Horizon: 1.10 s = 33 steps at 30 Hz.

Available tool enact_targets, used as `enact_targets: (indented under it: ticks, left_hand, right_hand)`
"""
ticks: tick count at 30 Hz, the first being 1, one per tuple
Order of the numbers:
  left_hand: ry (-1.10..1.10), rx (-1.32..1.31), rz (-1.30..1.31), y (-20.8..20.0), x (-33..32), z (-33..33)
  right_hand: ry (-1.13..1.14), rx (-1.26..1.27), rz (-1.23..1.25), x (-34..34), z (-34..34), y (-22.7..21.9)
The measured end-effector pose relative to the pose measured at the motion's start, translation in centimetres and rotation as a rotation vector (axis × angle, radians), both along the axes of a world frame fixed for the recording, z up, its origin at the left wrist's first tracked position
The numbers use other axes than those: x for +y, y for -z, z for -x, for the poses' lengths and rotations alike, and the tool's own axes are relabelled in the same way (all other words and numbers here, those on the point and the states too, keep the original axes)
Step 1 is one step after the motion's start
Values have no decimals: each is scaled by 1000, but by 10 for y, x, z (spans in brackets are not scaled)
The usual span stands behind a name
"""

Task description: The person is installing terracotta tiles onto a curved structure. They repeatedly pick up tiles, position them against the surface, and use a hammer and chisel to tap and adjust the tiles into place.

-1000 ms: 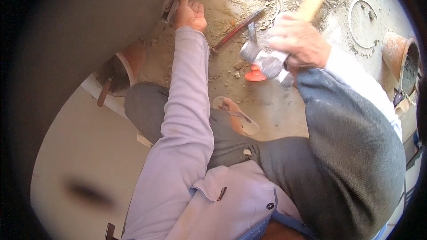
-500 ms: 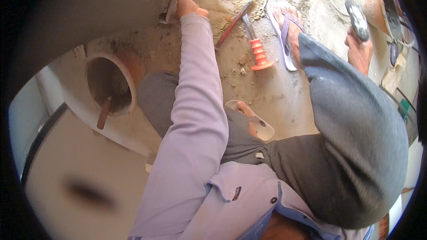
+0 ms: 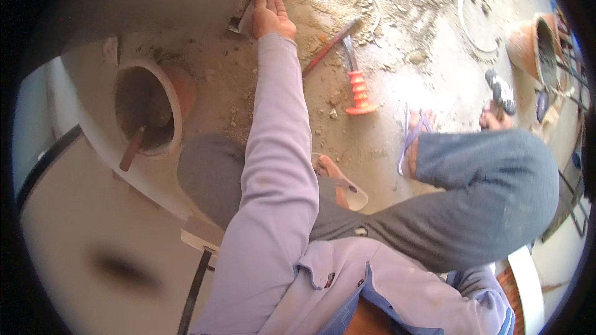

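My left hand (image 3: pixel 273 20) reaches far forward, palm up with its fingers apart, against a pale strip (image 3: pixel 246 23) at the wall's lower edge. On the right, beyond my knee, my right hand (image 3: pixel 495 120) is closed around a hammer, its dusty dark-and-grey head (image 3: pixel 501 92) raised; the handle is mostly hidden. Between my hands, a chisel with a ribbed orange grip (image 3: pixel 358 90) lies on the dusty floor. Beside it, nearer my left forearm, rests a red bar (image 3: pixel 329 46).
At left a tipped bucket (image 3: pixel 180 96) holds a tool with a brown handle (image 3: pixel 132 149). Another mortar-smeared bucket (image 3: pixel 523 46) lies far right, near a pale hoop (image 3: pixel 462 22). Rubble (image 3: pixel 403 9) covers the far floor. My sandalled feet stand between the tools and my knees.
My left hand has turned palm up, its fingers now spread off the strip's edge. My right hand and the hammer have come lower and nearer, and my right foot and knee have drawn back.
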<state>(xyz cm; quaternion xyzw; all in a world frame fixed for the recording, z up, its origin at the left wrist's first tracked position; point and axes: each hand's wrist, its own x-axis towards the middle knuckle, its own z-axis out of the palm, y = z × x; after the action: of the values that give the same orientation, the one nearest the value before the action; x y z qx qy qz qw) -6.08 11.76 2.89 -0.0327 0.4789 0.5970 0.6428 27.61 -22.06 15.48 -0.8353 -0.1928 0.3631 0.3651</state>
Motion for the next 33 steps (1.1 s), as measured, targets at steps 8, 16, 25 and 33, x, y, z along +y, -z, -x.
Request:
enact_targets:
  ticks: [8, 16, 25, 33]
  left_hand:
    - [-218, 89, 1, 13, 6, -11]
    - [-197, 158, -93, 10, 1, -22]
    - [-383, -82, 149, -11, -9, -19]
    - [-256, 247, 60, 14, -3, -24]
  right_hand:
    - [-70, 370, -130, 66, 24, 39]
    - [-152, 536, -56, 95, 29, 67]
    - [-199, 546, -30, 103, 36, 77]
    - [-229, 507, -38, 103, 32, 76]
